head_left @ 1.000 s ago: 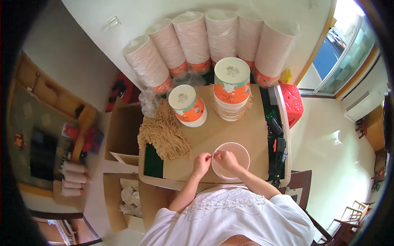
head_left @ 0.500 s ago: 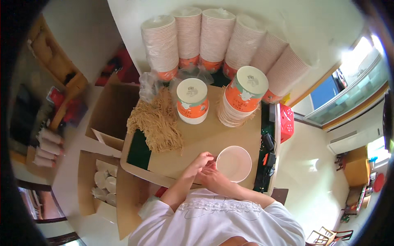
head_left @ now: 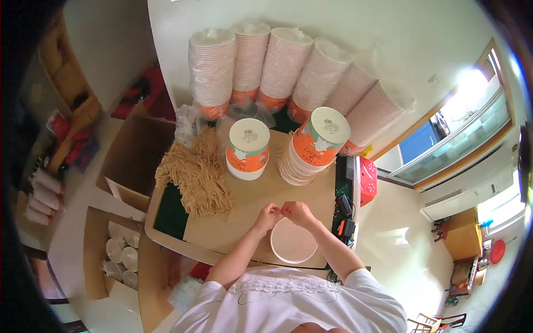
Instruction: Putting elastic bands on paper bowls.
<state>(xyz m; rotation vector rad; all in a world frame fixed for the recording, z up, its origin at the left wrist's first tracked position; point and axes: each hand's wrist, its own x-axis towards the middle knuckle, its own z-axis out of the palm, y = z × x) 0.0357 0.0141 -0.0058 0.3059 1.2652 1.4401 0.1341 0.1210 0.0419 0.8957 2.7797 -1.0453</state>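
"What did the table (head_left: pixel 170 218) bear?"

"Wrapped stacks (head_left: pixel 282 64) stood well beyond the tub (head_left: pixel 294 247); tan cord (head_left: pixel 200 180) lay beyond it, leftward. The tub stood mouth up on the table's near side."

"And the hands?"

"The left (head_left: pixel 268 216) and right (head_left: pixel 297 213) met at the tub's far rim, fingertips close together. Whether either grip had closed on anything, one couldn't tell."

"What suited such fine fingerwork?"

"Probably a light, steady pinch close to the rim, without leaning on the tub."
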